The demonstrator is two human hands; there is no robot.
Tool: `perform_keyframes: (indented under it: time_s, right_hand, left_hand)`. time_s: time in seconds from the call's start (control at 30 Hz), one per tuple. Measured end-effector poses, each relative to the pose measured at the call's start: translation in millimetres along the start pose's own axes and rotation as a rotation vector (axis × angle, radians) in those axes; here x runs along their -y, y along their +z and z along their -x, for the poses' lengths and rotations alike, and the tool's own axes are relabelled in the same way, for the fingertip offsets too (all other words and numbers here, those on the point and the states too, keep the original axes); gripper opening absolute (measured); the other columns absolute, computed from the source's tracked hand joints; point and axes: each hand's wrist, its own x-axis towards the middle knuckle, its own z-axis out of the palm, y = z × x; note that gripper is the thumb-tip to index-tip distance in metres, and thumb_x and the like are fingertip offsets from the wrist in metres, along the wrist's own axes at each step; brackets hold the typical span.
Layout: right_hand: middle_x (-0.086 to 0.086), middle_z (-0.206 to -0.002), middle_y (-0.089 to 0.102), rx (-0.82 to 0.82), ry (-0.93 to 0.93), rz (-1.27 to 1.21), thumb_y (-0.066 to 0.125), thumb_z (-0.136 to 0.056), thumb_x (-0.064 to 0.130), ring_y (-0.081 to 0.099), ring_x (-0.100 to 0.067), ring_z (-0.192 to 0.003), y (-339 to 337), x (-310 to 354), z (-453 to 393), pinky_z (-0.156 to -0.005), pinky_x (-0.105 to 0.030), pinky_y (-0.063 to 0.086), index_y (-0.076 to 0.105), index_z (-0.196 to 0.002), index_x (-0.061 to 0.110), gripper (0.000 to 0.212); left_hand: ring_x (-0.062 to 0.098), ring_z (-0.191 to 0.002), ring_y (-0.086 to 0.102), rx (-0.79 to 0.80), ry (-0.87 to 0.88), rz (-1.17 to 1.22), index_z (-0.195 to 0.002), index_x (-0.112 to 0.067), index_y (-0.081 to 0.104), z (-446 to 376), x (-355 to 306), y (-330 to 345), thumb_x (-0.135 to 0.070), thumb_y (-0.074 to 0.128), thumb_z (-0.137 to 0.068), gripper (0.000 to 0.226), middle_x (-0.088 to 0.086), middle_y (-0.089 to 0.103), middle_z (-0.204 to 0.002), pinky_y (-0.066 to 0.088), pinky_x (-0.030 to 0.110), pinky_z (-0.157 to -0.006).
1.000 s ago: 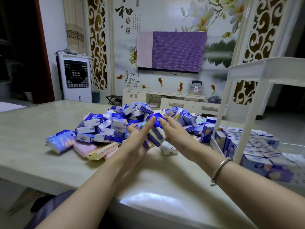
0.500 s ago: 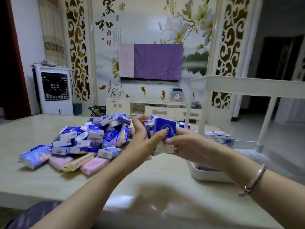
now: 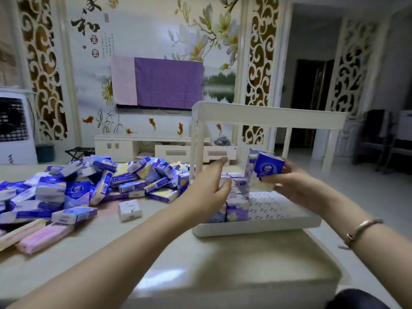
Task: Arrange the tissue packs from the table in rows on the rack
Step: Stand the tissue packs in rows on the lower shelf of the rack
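Right hand (image 3: 294, 186) grips a stack of tissue packs (image 3: 263, 169) over the rack (image 3: 256, 228); left hand (image 3: 209, 188) hovers, fingers relaxed. Packs look light, soft, probably slippery; best pinched across flat faces.

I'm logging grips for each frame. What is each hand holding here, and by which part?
The right hand grips a small stack of tissue packs by its lower right end, above the rack. The left hand holds nothing.
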Motion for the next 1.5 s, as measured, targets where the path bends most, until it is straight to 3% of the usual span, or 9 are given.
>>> perform_keyframes:
  time_s: [0.3, 0.4, 0.6, 0.73, 1.0, 1.1, 1.2, 1.3, 1.5]
  right_hand:
    - [-0.017, -0.127, 0.046, -0.031, 0.288, 0.125, 0.065, -0.068, -0.022, 0.056, -0.027, -0.106, -22, -64, -57, -0.078, -0.029, 0.052, 0.036, -0.127, 0.011, 0.073]
    - [-0.016, -0.125, 0.049, -0.029, 0.328, 0.168, 0.067, -0.069, -0.017, 0.055, -0.027, -0.108, -15, -78, -69, -0.089, -0.036, 0.052, 0.035, -0.13, 0.01, 0.074]
    - [-0.025, -0.116, 0.062, -0.006, 0.35, 0.238, 0.058, -0.072, -0.006, 0.06, -0.037, -0.103, -5, -83, -69, -0.093, -0.048, 0.047, 0.059, -0.105, 0.014, 0.038]
    - [-0.03, -0.116, 0.062, 0.061, 0.398, 0.341, 0.059, -0.048, 0.008, 0.063, -0.039, -0.098, -4, -92, -75, -0.096, -0.052, 0.045, 0.063, -0.108, 0.007, 0.061]
    - [-0.016, -0.13, 0.059, -0.018, 0.38, 0.525, 0.059, -0.062, 0.007, 0.06, -0.03, -0.112, -7, -82, -63, -0.098, -0.041, 0.047, 0.055, -0.123, 0.019, 0.062]
    - [-0.006, -0.145, 0.041, -0.102, 0.232, 0.643, 0.05, -0.084, -0.002, 0.045, -0.022, -0.127, -4, -63, -42, -0.098, -0.03, 0.04, 0.036, -0.141, 0.014, 0.061]
    - [0.001, -0.134, 0.052, -0.239, -0.038, 0.756, 0.046, -0.083, -0.003, 0.045, -0.013, -0.125, 7, -49, -11, -0.091, -0.021, 0.037, 0.05, -0.122, 0.019, 0.046]
    - [0.006, -0.114, 0.06, -0.235, -0.226, 0.784, 0.044, -0.081, -0.006, 0.052, -0.006, -0.108, 31, -37, 19, -0.074, -0.005, 0.037, 0.056, -0.106, 0.02, 0.038]
    - [0.006, -0.091, 0.065, -0.109, -0.515, 0.719, 0.047, -0.08, -0.007, 0.056, -0.005, -0.085, 103, -3, 41, -0.067, -0.014, 0.042, 0.063, -0.093, 0.014, 0.029]
  left_hand:
    - [0.029, -0.113, 0.051, 0.315, -0.302, -0.428, -0.107, -0.005, 0.053, -52, 16, 46, -0.014, 0.034, -0.098, 0.023, 0.013, 0.052, -0.124, 0.044, 0.035, -0.088]
    - [0.031, -0.116, 0.05, 0.378, -0.335, -0.492, -0.117, -0.003, 0.051, -58, 24, 59, -0.015, 0.032, -0.099, 0.029, 0.015, 0.05, -0.126, 0.043, 0.039, -0.095]
    - [0.029, -0.122, 0.042, 0.341, -0.321, -0.513, -0.121, -0.003, 0.048, -54, 28, 65, -0.015, 0.031, -0.1, 0.03, 0.014, 0.044, -0.128, 0.035, 0.038, -0.099]
    - [0.029, -0.122, 0.042, 0.355, -0.322, -0.489, -0.117, -0.004, 0.049, -56, 30, 65, -0.014, 0.031, -0.099, 0.028, 0.014, 0.045, -0.127, 0.035, 0.037, -0.097]
    - [0.031, -0.093, 0.055, 0.297, -0.326, -0.373, -0.089, -0.005, 0.054, -53, 21, 56, -0.008, 0.035, -0.097, 0.022, 0.014, 0.055, -0.099, 0.044, 0.035, -0.074]
    - [0.026, -0.078, 0.052, 0.215, -0.315, -0.285, -0.081, -0.01, 0.05, -44, 14, 49, -0.011, 0.034, -0.096, 0.021, 0.01, 0.057, -0.092, 0.04, 0.028, -0.061]
    - [0.026, -0.098, 0.061, 0.14, -0.209, -0.224, -0.11, -0.011, 0.062, -26, 7, 34, -0.016, 0.036, -0.094, 0.03, 0.009, 0.066, -0.111, 0.052, 0.035, -0.084]
    - [0.018, -0.098, 0.064, 0.031, -0.121, -0.15, -0.102, -0.023, 0.069, -3, 8, 12, -0.021, 0.044, -0.091, 0.028, -0.003, 0.07, -0.106, 0.053, 0.037, -0.085]
    - [0.011, -0.078, 0.068, -0.139, -0.233, 0.024, -0.083, -0.024, 0.069, 36, 49, -43, -0.019, 0.047, -0.089, 0.023, -0.007, 0.072, -0.08, 0.055, 0.037, -0.076]
